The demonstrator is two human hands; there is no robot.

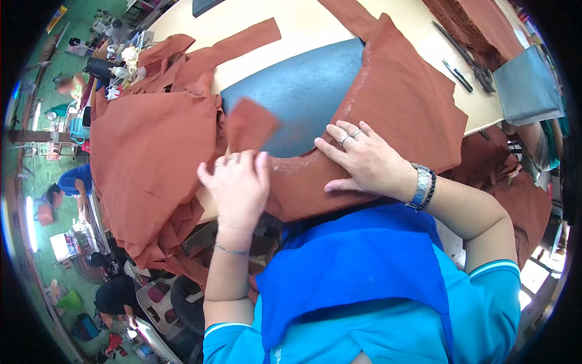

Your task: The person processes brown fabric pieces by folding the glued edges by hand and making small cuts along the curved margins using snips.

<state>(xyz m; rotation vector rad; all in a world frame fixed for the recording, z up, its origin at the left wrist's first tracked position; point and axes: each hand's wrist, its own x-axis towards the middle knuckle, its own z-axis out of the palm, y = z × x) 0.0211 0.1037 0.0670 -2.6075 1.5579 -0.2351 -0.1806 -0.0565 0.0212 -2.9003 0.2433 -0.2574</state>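
Observation:
A large reddish-brown leather piece (409,100) lies across a dark cutting board (291,85), with whitish marks along its curved inner edge. My right hand (367,158) rests flat on this leather near the curve, fingers spread. My left hand (236,188) is at the near left end of the same piece. From its fingers a small reddish-brown leather scrap (250,124) sticks up, blurred by motion. The fingertips are partly hidden behind the hand. To the left, a heap of the same leather (154,139) hangs over the table edge.
On the pale table (254,51) lie a strip of leather (245,39), a pen (458,76) and dark scissors (476,67). A grey block (527,85) sits at the right edge. Other people work at the far left, including a person in blue (76,181).

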